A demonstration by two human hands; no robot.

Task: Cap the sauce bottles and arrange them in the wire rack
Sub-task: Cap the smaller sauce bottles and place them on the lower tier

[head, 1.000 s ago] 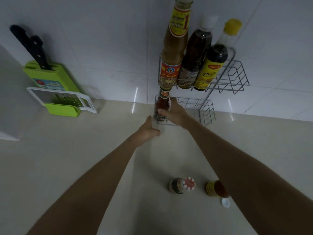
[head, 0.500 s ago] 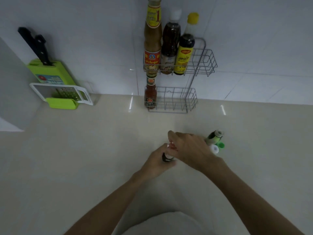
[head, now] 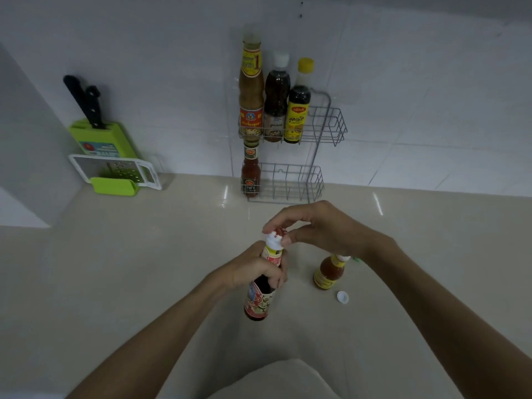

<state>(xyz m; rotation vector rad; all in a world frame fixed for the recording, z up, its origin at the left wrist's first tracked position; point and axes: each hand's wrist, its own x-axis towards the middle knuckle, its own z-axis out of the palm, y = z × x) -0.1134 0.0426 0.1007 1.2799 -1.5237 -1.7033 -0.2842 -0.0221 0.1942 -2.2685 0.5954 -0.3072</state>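
My left hand (head: 253, 269) grips the neck of a dark sauce bottle (head: 257, 300) with a red and cream label, upright on the counter. My right hand (head: 319, 228) pinches its red and white cap (head: 277, 235) on top of that bottle. An amber bottle (head: 328, 273) with a yellow label stands to the right, its top partly hidden by my right wrist. A small white cap (head: 342, 297) lies loose beside it. The two-tier wire rack (head: 325, 133) on the wall holds three tall bottles (head: 276, 102) above and one red sauce bottle (head: 251, 174) below.
A green knife block (head: 100, 142) with two black-handled knives and a white grater (head: 115, 171) stands at the back left against the tiled wall. The beige counter (head: 144, 269) runs across the view. White cloth shows at the bottom edge.
My hands left the red bottle in the lower tier and came back to the counter. The left hand took the dark bottle and stood it up; the right hand now holds its cap.
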